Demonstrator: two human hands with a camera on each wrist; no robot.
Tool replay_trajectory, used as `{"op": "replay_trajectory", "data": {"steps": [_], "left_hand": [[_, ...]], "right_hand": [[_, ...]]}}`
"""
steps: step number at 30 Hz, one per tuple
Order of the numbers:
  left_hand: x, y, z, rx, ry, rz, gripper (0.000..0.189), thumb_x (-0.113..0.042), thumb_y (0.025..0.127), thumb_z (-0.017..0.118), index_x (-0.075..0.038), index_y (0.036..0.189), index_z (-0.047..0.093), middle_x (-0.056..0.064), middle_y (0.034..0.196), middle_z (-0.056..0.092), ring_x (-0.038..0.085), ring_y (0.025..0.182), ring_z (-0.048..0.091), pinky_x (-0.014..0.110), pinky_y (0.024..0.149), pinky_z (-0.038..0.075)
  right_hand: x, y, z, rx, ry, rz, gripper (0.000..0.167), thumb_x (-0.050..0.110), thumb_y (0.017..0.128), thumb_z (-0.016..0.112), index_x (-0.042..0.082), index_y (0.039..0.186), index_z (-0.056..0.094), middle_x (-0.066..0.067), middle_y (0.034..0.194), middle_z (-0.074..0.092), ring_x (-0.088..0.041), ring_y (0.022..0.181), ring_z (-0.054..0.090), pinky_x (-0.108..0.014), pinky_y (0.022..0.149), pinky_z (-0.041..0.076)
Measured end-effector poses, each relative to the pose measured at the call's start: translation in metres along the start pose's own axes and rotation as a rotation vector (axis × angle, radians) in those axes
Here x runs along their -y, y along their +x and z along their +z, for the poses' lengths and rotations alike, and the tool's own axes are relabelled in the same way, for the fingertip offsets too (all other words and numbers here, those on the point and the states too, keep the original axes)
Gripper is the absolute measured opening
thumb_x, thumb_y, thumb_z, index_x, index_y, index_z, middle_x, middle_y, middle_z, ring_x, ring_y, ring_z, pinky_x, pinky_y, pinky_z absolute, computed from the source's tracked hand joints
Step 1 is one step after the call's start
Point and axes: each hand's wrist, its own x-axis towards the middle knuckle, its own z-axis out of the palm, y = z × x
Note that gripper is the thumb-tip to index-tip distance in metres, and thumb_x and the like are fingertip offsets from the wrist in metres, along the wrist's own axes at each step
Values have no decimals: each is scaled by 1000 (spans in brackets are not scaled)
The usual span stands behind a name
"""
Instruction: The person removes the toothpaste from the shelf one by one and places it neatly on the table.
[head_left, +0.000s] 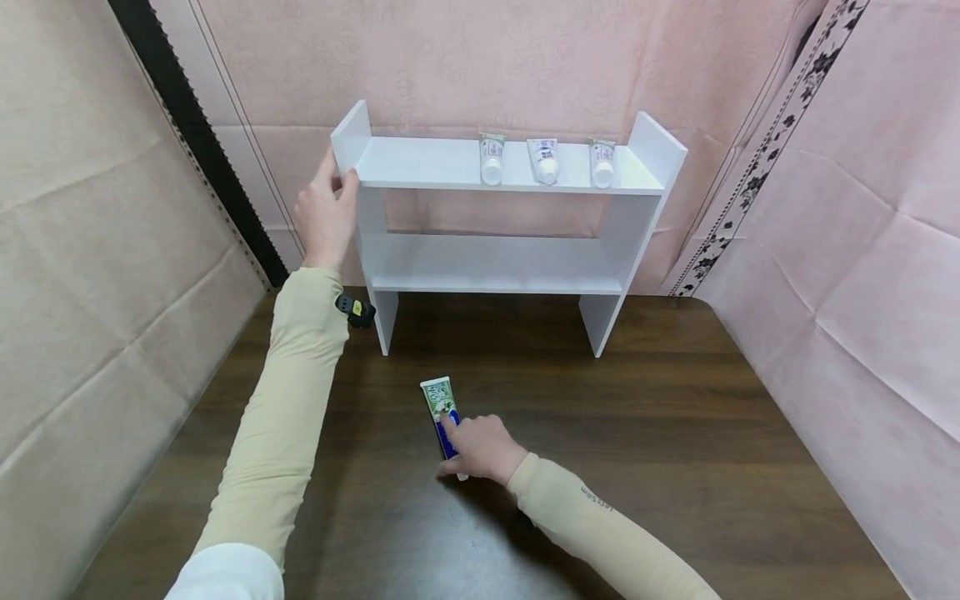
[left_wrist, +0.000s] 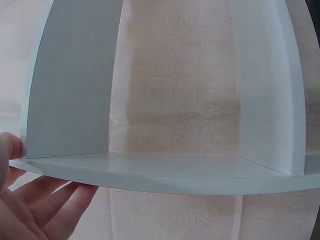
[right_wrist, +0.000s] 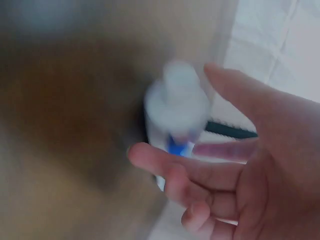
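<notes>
My left hand (head_left: 327, 218) grips the upper left side panel of a white two-tier shelf (head_left: 498, 265). In the left wrist view, its fingers (left_wrist: 75, 207) bend around the panel's edge. A blue and green squeeze tube (head_left: 439, 402) with a white cap (right_wrist: 177, 100) lies on the table before the shelf. Over its capped end is my right hand (head_left: 483, 448), thumb and fingers spread on either side. The right wrist view is blurred, and I see no firm hold there. Three white tubes stand cap down on the top board: left (head_left: 491, 158), middle (head_left: 543, 160) and right (head_left: 602, 162).
The shelf's lower board (head_left: 495, 262) spans between its side panels. A dark brown wooden table (head_left: 360, 508) lies beneath everything. Pink cloth (head_left: 495, 67) hangs behind the shelf, with further cloth walls at left (head_left: 112, 275) and right (head_left: 847, 250).
</notes>
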Motion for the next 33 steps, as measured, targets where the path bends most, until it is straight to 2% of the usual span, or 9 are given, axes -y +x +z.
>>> {"op": "replay_trajectory", "data": {"steps": [4, 7, 8, 10, 13, 18, 22, 25, 33], "left_hand": [[0, 0, -2, -5, 4, -9, 52, -43, 100, 39, -37, 150, 31, 8, 133, 63, 24, 118, 64, 41, 89, 48], [-1, 0, -3, -5, 0, -14, 51, -43, 100, 38, -38, 150, 31, 8, 134, 62, 23, 118, 64, 41, 90, 49], [0, 0, -4, -5, -2, -13, 51, -43, 100, 38, -37, 150, 31, 8, 134, 62, 23, 118, 64, 41, 89, 49], [0, 0, -4, -2, 2, -8, 51, -43, 100, 38, -37, 150, 30, 8, 133, 62, 23, 117, 64, 40, 88, 49], [1, 0, -4, 6, 12, -2, 52, -43, 100, 38, -37, 151, 29, 8, 132, 63, 24, 116, 65, 37, 84, 47], [0, 0, -3, 6, 17, -2, 52, -45, 100, 38, -39, 151, 29, 7, 131, 64, 23, 116, 65, 35, 81, 44], [0, 1, -3, 2, 15, -3, 52, -45, 100, 38, -39, 151, 29, 7, 131, 64, 23, 115, 65, 30, 76, 42], [0, 0, -3, 9, 14, -3, 52, -46, 100, 37, -40, 151, 28, 7, 132, 64, 24, 113, 66, 26, 70, 39], [2, -3, -1, 14, 8, 13, 53, -46, 100, 37, -37, 151, 29, 8, 131, 64, 26, 109, 67, 25, 66, 38]], "right_hand": [[-20, 6, -29, -48, 63, -5, 70, 57, 86, 63, 15, 140, 49, 5, 61, 58, -8, 50, 47, -24, 43, 29], [-36, 12, -58, -141, 69, 4, 64, 53, 89, 62, 14, 138, 49, 3, 70, 62, -10, 58, 55, -23, 45, 36], [-42, 13, -69, -176, 72, 8, 62, 52, 89, 62, 13, 137, 49, 1, 79, 67, -12, 64, 59, -23, 47, 40], [-53, 16, -89, -271, 58, 22, 59, 48, 91, 62, 13, 136, 50, -6, 99, 71, -18, 79, 66, -27, 53, 48], [-68, 20, -121, -420, 62, 50, 54, 39, 92, 63, 10, 136, 51, -10, 112, 68, -23, 91, 66, -34, 64, 54], [-85, 24, -174, -682, 60, 105, 49, 27, 93, 61, 9, 137, 50, -12, 116, 65, -28, 97, 63, -39, 72, 53], [-95, 31, -206, -841, 24, 146, 48, 23, 92, 60, 10, 137, 49, -13, 112, 63, -29, 91, 60, -39, 70, 48], [-101, 37, -222, -856, 29, 165, 50, 21, 92, 59, 11, 140, 47, -14, 117, 60, -30, 93, 57, -40, 73, 48], [-108, 53, -241, -692, 82, 226, 59, 24, 95, 55, 10, 149, 36, -19, 132, 53, -33, 109, 55, -44, 86, 49]]}}
